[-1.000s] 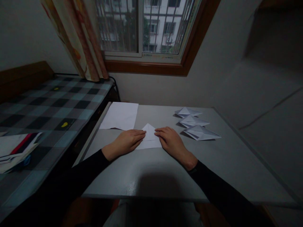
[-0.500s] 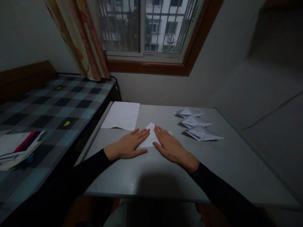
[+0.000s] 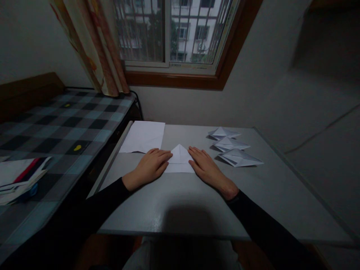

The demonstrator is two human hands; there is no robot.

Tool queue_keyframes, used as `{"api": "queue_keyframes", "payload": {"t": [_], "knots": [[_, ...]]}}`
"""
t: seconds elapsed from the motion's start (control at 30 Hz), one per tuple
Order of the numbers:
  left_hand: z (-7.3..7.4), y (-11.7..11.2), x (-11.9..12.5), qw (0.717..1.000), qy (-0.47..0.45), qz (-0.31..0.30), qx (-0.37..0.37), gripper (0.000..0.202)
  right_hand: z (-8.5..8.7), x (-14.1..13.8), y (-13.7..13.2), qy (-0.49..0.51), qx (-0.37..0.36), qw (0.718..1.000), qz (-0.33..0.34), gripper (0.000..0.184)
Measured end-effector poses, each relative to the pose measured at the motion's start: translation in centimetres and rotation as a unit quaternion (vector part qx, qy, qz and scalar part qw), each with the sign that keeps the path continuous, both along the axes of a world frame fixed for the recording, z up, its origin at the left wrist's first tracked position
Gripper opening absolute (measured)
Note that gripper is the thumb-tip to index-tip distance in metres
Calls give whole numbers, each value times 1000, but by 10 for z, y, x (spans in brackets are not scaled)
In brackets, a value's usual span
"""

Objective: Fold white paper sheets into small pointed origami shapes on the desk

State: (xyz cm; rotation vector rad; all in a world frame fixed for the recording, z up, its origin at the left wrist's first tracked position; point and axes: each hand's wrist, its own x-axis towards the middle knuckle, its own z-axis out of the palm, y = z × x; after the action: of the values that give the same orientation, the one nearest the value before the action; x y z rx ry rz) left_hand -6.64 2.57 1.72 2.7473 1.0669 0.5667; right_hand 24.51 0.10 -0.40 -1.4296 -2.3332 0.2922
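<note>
A white sheet folded to a point [image 3: 180,159] lies on the grey table [image 3: 182,202] in front of me. My left hand [image 3: 150,167] rests flat on its left side, fingers stretched toward the fold. My right hand [image 3: 204,167] lies flat on its right side, fingers together and extended. Both hands press the paper against the table and grip nothing. Black sleeves cover both arms.
A flat white sheet [image 3: 143,137] lies at the table's far left. Three folded paper shapes [image 3: 233,148] sit in a row at the far right. A bed with a checked cover [image 3: 56,127] and a stack of papers [image 3: 17,180] stands to the left. A window [image 3: 168,33] and curtain are behind.
My hands, which had met over the middle of the folded paper, have slid apart to its left and right sides, baring the pointed top.
</note>
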Motion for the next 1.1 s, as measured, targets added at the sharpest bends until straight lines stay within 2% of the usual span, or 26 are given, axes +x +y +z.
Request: {"api": "queue_keyframes", "payload": {"t": [0.2, 0.33, 0.57, 0.73, 0.97, 1.1], "knots": [[-3, -1, 1, 997, -54, 46, -16, 50, 0, -1, 2, 121, 6, 993, 7, 65], [-5, 2, 0, 995, -74, 46, -37, 52, -1, -2, 2, 161, -2, 987, 9, 72], [-3, 2, 3, 995, -76, 46, -44, 55, 0, -2, 2, 156, -7, 988, 13, 70], [-2, 2, 4, 996, -64, 21, -54, 57, -1, -3, 1, 127, -3, 991, 30, 72], [-7, 2, 5, 987, -132, -2, -93, 69, 6, -6, -1, 155, 15, 987, 32, 72], [-8, 2, 5, 980, -160, -7, -117, 66, 13, -8, -4, 161, 14, 986, 30, 62]]}}
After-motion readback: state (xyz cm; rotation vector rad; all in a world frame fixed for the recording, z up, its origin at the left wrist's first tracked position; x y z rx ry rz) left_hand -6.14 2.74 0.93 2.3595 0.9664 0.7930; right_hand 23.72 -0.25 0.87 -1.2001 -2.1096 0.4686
